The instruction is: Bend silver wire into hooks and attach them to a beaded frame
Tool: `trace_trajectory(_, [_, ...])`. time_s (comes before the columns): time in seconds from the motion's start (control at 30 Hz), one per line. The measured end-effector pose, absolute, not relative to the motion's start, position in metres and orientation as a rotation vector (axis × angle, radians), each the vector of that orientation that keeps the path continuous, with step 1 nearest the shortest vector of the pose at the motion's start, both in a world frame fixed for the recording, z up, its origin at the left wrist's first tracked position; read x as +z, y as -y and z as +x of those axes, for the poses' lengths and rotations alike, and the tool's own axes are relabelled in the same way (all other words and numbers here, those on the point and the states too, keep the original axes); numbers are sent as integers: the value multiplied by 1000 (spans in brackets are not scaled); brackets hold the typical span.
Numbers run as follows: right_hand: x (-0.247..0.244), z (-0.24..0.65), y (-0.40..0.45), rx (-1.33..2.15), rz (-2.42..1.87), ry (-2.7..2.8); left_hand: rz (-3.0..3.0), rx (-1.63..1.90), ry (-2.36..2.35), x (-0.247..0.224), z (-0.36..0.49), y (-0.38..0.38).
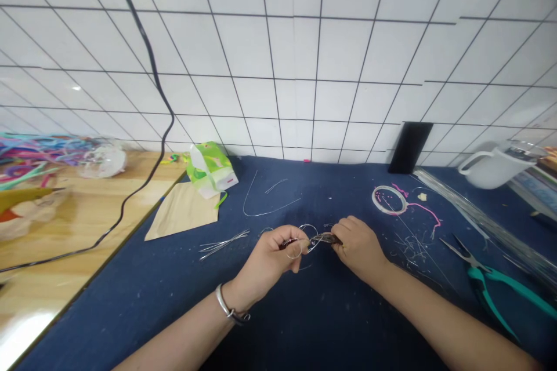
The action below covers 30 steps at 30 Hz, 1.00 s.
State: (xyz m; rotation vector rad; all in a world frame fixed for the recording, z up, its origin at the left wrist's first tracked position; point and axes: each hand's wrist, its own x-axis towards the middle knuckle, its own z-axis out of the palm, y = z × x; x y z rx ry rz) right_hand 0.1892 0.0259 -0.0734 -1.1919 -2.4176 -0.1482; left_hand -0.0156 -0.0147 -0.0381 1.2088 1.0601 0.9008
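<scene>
Near the middle of the dark blue cloth, my left hand (278, 252) pinches a piece of thin silvery wire (308, 227) bent into loops. My right hand (359, 246) is closed around a small dark pliers-like tool (329, 238), whose tip meets the wire between the two hands. Its handles are mostly hidden in my fist. Straight wire pieces (224, 245) lie left of my left hand, and a long bent wire (250, 211) rests farther back. On the right lie short wire scraps (413, 248) and teal-handled long-nose pliers (483, 272).
At the back left are a green tissue pack (211, 165) and a brown paper sheet (185, 211). A black cable (150, 52) hangs across the left. To the right are a white ring dish (389, 200), a black block (409, 148), a wire bundle (478, 214) and a white mug (496, 167).
</scene>
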Motion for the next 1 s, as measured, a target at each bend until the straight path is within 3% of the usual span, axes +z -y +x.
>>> trace_trajectory(1.0, [-71, 188, -28, -113, -1116, 2411, 1318, 906, -1066, -38, -15, 18])
